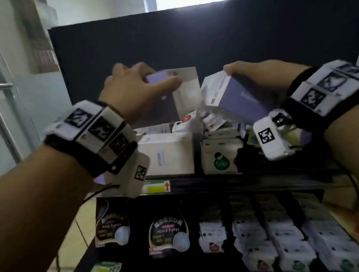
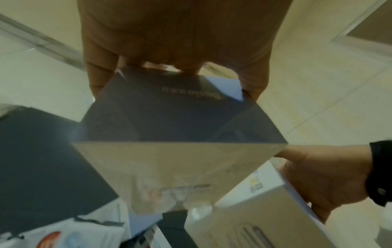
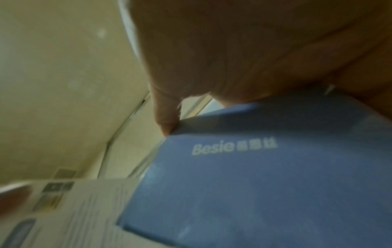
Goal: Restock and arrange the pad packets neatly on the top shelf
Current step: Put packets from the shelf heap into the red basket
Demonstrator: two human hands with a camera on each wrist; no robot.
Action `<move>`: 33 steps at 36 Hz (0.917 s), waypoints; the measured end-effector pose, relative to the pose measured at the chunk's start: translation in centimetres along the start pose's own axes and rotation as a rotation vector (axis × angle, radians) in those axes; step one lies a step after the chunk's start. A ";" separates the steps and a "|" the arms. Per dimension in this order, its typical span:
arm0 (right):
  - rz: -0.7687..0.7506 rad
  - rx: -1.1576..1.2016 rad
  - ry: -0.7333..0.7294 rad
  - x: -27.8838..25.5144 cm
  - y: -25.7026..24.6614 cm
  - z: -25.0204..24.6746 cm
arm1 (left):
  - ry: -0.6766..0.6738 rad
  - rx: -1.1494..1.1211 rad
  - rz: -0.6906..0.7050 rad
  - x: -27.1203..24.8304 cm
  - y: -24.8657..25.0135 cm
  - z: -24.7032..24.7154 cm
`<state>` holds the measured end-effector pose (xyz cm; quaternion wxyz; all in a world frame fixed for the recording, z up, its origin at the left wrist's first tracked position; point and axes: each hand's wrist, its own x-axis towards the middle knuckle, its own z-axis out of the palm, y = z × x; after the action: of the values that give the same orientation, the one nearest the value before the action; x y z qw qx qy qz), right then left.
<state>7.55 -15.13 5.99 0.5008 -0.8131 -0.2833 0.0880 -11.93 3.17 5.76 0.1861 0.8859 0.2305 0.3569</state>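
A black metal display rack's top shelf (image 1: pixel 266 172) carries a jumbled heap of white pad packets (image 1: pixel 218 154), piled from its left end to its middle. Above the heap, each hand lifts one lilac-and-white cardboard pad box. The left hand (image 1: pixel 134 92) curls its fingers round the upright box (image 1: pixel 186 90); the right hand (image 1: pixel 256 72) grips the tilted box (image 1: pixel 236 98) by its top edge. This looks like mid-sorting: next, each box needs a clear, squared spot on the shelf. The right box reads "Besie"; a black pack (image 1: pixel 167 228) on the lower shelf reads "PEACE PANTS".
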 end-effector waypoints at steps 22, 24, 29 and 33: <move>0.351 -0.566 -0.736 -10.7 13.7 31.7 | -0.880 0.251 -0.205 -16.1 -26.3 5.0; 0.301 -0.579 -0.796 -10.9 17.1 34.9 | -0.964 0.292 -0.242 -18.2 -28.8 8.3; 0.337 -0.455 -1.030 -12.6 26.5 41.8 | -1.057 0.277 -0.347 -25.3 -35.8 16.7; 0.411 -0.718 -1.129 -14.9 35.6 47.5 | -1.199 0.483 -0.479 -32.3 -42.7 24.0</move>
<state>-11.72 1.03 -49.84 -0.0497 -0.7953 -0.3521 0.4910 -27.11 16.92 -49.17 0.1526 0.8717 0.3500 -0.3071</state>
